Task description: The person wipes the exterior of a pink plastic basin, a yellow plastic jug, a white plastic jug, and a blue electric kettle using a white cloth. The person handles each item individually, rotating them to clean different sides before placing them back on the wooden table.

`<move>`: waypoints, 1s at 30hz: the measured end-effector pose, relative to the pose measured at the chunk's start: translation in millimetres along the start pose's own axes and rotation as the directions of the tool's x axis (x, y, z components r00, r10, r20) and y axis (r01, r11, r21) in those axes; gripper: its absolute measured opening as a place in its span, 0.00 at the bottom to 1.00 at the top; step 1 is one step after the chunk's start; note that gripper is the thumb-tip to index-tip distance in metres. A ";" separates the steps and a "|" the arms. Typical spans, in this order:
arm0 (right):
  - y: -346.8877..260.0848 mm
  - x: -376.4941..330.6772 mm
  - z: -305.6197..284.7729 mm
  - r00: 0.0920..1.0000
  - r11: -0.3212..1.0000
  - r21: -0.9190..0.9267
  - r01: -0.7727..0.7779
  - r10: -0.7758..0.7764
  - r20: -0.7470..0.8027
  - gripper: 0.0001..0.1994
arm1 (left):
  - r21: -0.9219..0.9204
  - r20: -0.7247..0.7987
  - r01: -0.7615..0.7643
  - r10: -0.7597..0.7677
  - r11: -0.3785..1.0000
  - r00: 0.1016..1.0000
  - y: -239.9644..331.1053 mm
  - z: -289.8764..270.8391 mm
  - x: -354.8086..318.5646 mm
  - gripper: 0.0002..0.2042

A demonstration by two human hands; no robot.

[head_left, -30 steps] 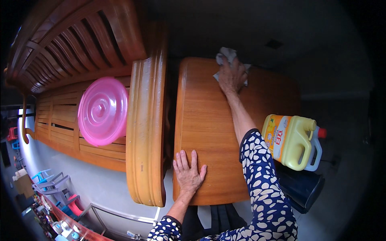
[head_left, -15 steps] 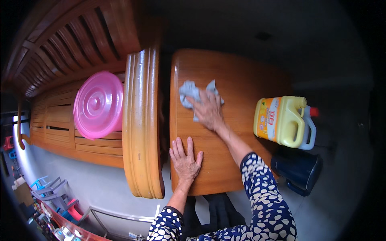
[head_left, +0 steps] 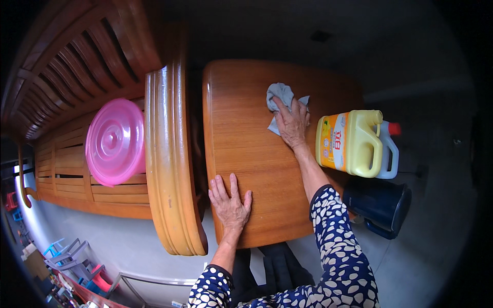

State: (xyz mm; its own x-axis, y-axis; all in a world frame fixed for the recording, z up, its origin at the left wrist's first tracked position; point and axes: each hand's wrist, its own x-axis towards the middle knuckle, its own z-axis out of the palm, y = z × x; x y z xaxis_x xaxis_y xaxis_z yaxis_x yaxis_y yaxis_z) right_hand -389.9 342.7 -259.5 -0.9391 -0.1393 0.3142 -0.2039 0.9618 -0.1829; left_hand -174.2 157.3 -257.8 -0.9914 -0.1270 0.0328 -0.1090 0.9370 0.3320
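Note:
A light grey-blue cloth (head_left: 279, 92) lies crumpled on the brown wooden table (head_left: 257, 205). Pressed down on it, my right hand (head_left: 291, 124) holds the cloth against the wood, with parts of it bunched out around the fingers. Nearer to me, my left hand (head_left: 229, 208) rests flat at the table's left edge, fingers stretched out and nothing in it. Just right of the right hand is a yellow plastic jug (head_left: 363, 146) with an orange-and-white label.
Behind the yellow jug stands a pale jug with a red cap (head_left: 394, 129). A dark blue kettle (head_left: 375, 205) is at the near right. To the left, past a thick wooden armrest (head_left: 169, 190), a round pink plastic lid or basin (head_left: 115, 146) sits on a slatted bench (head_left: 61, 185).
My right hand has slid the cloth rightward over the table, closer to the yellow jug. My left hand stays flat near the left edge. The whole view has shifted slightly.

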 end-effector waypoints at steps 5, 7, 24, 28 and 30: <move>-21.5 -50.5 -19.8 0.992 0.990 0.109 0.088 -0.097 0.084 0.22 | 0.010 0.005 0.012 -0.012 1.000 1.000 -3.3 -0.9 -1.7 0.34; -34.3 -75.0 -29.7 0.986 0.975 0.189 0.114 -0.134 0.097 0.21 | 0.004 0.011 0.011 -0.011 1.000 1.000 -2.0 -1.2 -2.1 0.34; -71.6 70.0 26.2 0.949 0.951 0.196 0.240 -0.272 0.161 0.23 | -0.021 0.022 0.028 -0.028 0.999 0.999 -4.4 -0.8 -3.2 0.35; -90.6 109.8 49.8 0.968 0.972 0.136 0.194 -0.212 0.132 0.22 | -0.051 0.029 0.024 -0.022 0.998 0.999 -4.7 -2.8 -3.2 0.35; -103.9 127.9 57.0 0.974 0.974 0.133 0.183 -0.198 0.114 0.21 | -0.059 0.024 0.032 -0.031 0.998 0.999 -4.6 -2.4 -3.2 0.35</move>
State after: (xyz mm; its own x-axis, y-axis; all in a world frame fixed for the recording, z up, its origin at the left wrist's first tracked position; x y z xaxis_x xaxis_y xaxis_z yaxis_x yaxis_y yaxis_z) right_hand -504.6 211.6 -253.4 -0.9053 -0.3529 0.2364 -0.4069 0.8801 -0.2447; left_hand -170.4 152.7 -257.2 -0.9890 -0.1480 0.0000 -0.1365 0.9117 0.3875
